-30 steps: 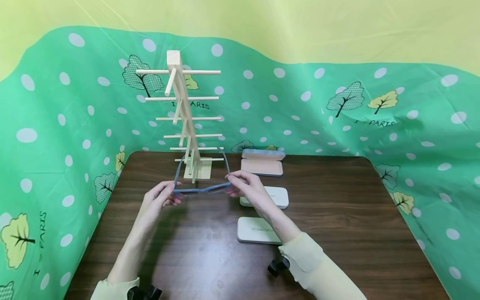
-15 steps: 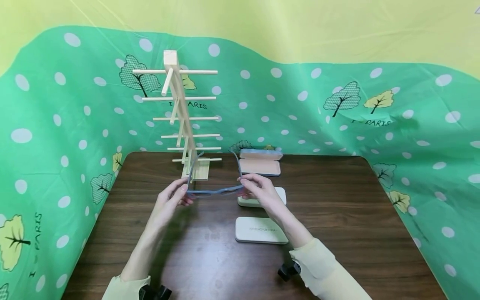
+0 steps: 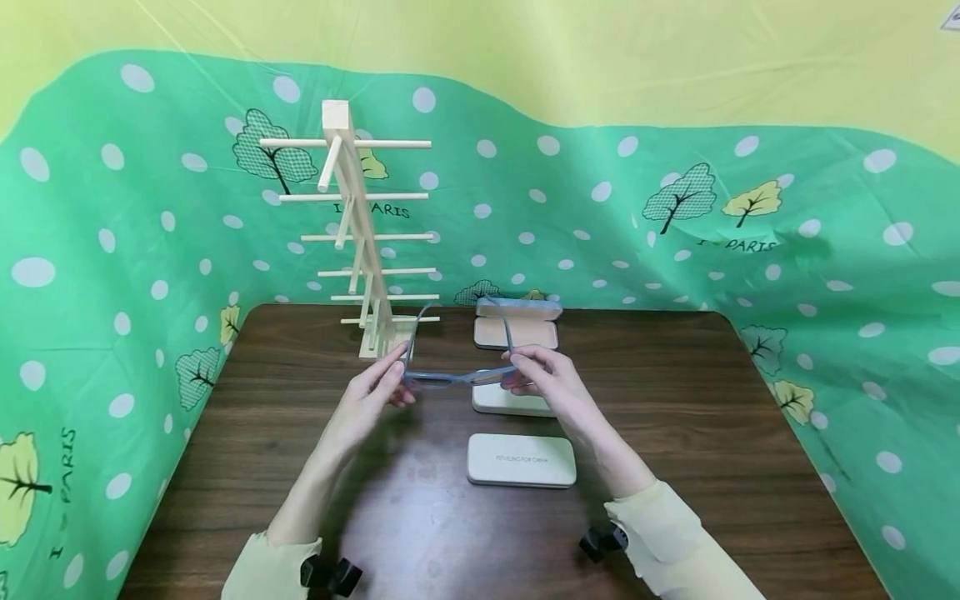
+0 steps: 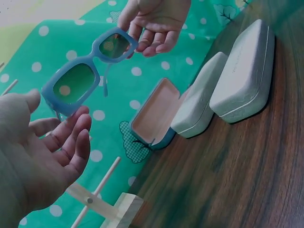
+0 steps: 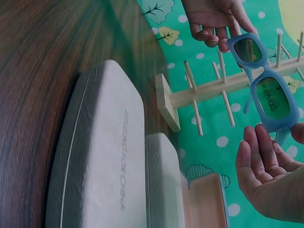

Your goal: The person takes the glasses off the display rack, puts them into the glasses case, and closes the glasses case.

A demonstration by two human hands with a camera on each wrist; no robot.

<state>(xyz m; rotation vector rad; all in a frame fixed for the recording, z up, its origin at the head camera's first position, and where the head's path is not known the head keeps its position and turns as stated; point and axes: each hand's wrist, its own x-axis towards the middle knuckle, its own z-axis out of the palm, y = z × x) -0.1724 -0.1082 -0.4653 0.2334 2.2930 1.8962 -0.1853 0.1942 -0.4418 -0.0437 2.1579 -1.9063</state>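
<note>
Blue-framed sunglasses (image 3: pixel 441 379) are held up above the table, temples unfolded and pointing away toward the back. My left hand (image 3: pixel 367 404) pinches the frame's left corner, and my right hand (image 3: pixel 551 379) pinches the right corner. In the left wrist view the sunglasses (image 4: pixel 71 84) show greenish see-through lenses, with the left hand (image 4: pixel 45 156) at the lower end. From the right wrist view, the right hand (image 5: pixel 270 175) grips near one hinge of the sunglasses (image 5: pixel 273 99). Behind them lies an open glasses case (image 3: pixel 516 333) with a pink lining.
A wooden peg display stand (image 3: pixel 356 225) rises at the back left, its pegs sticking out sideways and forward. Two closed white glasses cases lie in a column, the front case (image 3: pixel 521 460) and the rear case (image 3: pixel 510 400). A dotted green cloth (image 3: pixel 600 217) hangs behind the table.
Both hands have carried the sunglasses to the right, away from the peg stand and toward the open case. The view has turned slightly right.
</note>
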